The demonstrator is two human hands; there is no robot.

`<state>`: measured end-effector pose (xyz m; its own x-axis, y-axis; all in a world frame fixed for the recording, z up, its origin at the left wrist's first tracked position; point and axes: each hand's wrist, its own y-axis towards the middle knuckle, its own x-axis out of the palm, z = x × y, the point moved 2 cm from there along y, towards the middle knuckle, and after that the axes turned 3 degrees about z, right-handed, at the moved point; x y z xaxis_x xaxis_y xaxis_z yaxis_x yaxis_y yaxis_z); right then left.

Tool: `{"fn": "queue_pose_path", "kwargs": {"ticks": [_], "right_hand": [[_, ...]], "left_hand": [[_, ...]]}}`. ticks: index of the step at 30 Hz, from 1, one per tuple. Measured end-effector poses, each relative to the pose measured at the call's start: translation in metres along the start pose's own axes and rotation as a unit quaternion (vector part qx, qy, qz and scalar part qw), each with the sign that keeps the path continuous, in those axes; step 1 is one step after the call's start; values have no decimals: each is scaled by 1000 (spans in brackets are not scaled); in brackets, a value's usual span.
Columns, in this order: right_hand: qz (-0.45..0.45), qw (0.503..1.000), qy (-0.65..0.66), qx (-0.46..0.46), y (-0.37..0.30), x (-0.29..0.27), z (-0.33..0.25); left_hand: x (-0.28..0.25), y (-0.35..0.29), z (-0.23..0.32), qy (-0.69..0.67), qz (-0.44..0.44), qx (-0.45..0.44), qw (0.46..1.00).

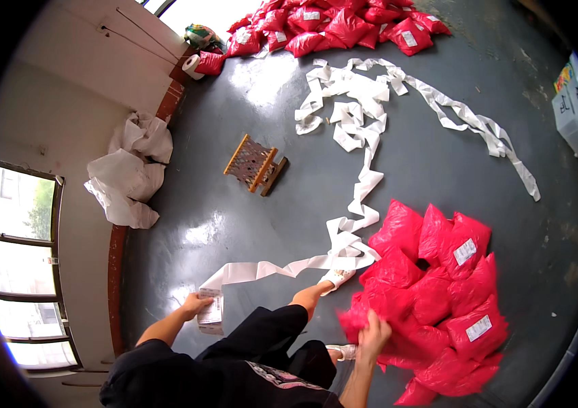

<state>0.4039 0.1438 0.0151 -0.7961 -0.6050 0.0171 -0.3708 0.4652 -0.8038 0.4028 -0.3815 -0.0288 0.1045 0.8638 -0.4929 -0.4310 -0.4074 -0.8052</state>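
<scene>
On the left, my left hand (196,304) is closed on a folded stack of printed labels (213,311). From that stack a long white paper strip (255,272) runs right across the floor and past my foot. My right hand (373,334) pinches the edge of a red plastic mailer bag (353,318), slightly blurred, at the near left side of a pile. The pile of plump red mailer bags (431,292) lies on the floor at the right. White labels (465,251) are stuck on some of them.
A small low stool (253,163) stands mid-floor. Loose strip (363,88) lies tangled beyond it. More red bags (329,24) are heaped at the far side. White sacks (129,177) lean by the left wall, and translucent bins (576,112) stand at the right.
</scene>
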Motion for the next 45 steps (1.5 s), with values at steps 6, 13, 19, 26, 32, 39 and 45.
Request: {"fn": "queue_pose_path", "kwargs": {"ticks": [6, 13, 19, 26, 32, 39, 45], "right_hand": [[-630, 638, -39, -441, -123, 205, -168], [-177, 939, -151, -252, 45, 47, 3], [162, 987, 24, 7, 145, -340, 198], [113, 944, 308, -47, 284, -419, 201], [89, 892, 441, -42, 428, -457, 184], [373, 892, 228, -113, 441, -462, 165], [355, 882, 281, -129, 328, -502, 122]], "left_hand": [[-9, -8, 60, -15, -16, 51, 998], [50, -23, 41, -23, -78, 30, 996], [83, -56, 30, 79, -43, 41, 995], [83, -74, -39, 140, 23, 42, 989], [126, -81, -57, 179, 52, 25, 982], [124, -97, -46, 193, 116, 11, 974], [129, -69, -17, 162, 80, 20, 983]]}}
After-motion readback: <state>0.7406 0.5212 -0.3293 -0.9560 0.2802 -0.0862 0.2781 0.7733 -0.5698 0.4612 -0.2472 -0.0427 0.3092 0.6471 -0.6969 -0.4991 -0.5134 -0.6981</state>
